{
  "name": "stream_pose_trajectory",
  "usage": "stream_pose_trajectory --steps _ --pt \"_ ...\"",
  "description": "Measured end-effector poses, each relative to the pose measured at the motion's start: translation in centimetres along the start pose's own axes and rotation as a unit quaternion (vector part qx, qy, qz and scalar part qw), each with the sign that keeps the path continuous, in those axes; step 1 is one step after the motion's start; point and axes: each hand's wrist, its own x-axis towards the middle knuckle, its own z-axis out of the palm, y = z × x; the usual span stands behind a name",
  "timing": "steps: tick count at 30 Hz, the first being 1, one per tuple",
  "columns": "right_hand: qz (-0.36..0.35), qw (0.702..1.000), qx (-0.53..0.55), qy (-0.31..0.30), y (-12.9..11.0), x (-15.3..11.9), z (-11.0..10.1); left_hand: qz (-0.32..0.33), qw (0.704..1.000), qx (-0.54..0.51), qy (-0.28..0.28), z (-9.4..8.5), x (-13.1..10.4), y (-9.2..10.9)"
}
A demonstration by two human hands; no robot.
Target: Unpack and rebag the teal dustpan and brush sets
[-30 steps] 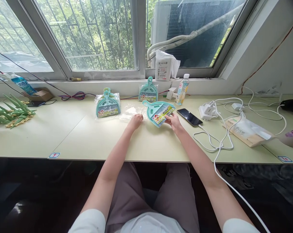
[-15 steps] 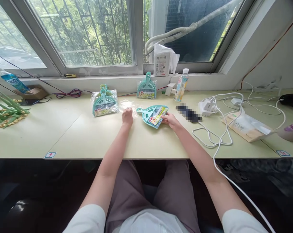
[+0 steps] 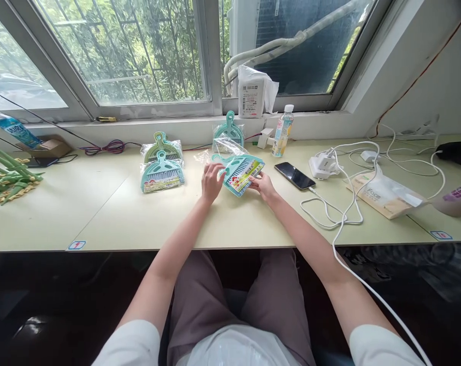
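A turquoise dustpan and brush set (image 3: 236, 175) with a colourful printed label is tilted just above the table, its handle end toward the left. My right hand (image 3: 264, 187) is closed on its wide, labelled edge. At the handle end, my left hand (image 3: 212, 182) has curled fingers on a clear plastic bag (image 3: 230, 146), which spreads loosely around the handle. How far the bag covers the set is hard to make out. Left of my hands lies a bagged turquoise set (image 3: 162, 175) in front of a greener one (image 3: 161, 145). Another turquoise set (image 3: 229, 129) leans near the window sill.
To the right are a phone (image 3: 294, 176) on a white cable, a charger block (image 3: 324, 165) and a flat packet (image 3: 386, 195). A drink bottle (image 3: 283, 131) and a tissue pack (image 3: 251, 94) stand at the back. Green plant stems (image 3: 9, 175) lie far left.
My left hand has moved right, to the set's handle, bringing the clear bag up around it. My right hand still grips the set. The bagged set at left appears lower, separated from the greener one.
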Motion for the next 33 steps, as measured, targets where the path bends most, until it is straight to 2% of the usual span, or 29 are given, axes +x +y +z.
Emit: stream_pose_trajectory --steps 2,3,4,5,7,9,11,13,15,18,20,28,31,33 --pt "-0.016 1.0 0.015 0.004 0.0 0.1 0.0 -0.067 0.99 -0.055 0.11 0.0 0.3 0.5" --pt "-0.023 0.999 0.023 0.003 0.0 0.1 0.0 -0.117 0.975 -0.099 0.16 -0.1 0.6 0.5" --pt "-0.029 0.999 0.029 0.0 0.0 0.1 0.0 -0.172 0.954 -0.161 0.186 -0.3 0.9 0.4" --pt "-0.032 0.999 0.033 -0.004 0.0 0.1 0.1 -0.225 0.927 -0.239 0.18 -0.5 1.3 0.1" --pt "-0.035 0.999 0.033 -0.017 0.0 0.0 0.2 -0.305 0.854 -0.412 0.092 -1.0 1.9 -0.5" --pt "-0.036 0.998 0.028 -0.035 -0.1 -0.2 0.5 -0.32 0.784 -0.532 -0.017 -1.2 2.2 -1.0" --pt "-0.038 0.998 0.026 -0.051 -0.1 -0.4 0.8 -0.293 0.758 -0.575 -0.088 -1.0 2.0 -1.2" --pt "-0.044 0.998 0.024 -0.045 -0.1 -0.6 1.0 -0.268 0.758 -0.579 -0.135 -0.4 1.6 -0.8" --pt "-0.052 0.998 0.021 -0.014 -0.1 -0.6 1.2 -0.264 0.754 -0.576 -0.172 0.3 1.0 -0.3" --pt "-0.062 0.997 0.015 0.031 -0.2 -0.6 1.3 -0.263 0.748 -0.574 -0.204 1.1 0.4 0.3" --pt "-0.062 0.997 0.011 0.04 -0.2 -0.6 1.3 -0.259 0.747 -0.575 -0.214 1.4 0.2 0.6" --pt "-0.082 0.996 0.007 0.019 -0.5 -0.9 1.6 -0.24 0.755 -0.58 -0.189 1.0 0.1 1.6" --pt "-0.09 0.996 0.008 0.016 -0.4 -0.8 1.6 -0.23 0.784 -0.554 -0.16 1.2 -0.2 2.0" --pt "-0.089 0.996 0.008 0.016 -0.3 -0.8 1.7 -0.225 0.816 -0.523 -0.104 1.5 -0.4 2.3"
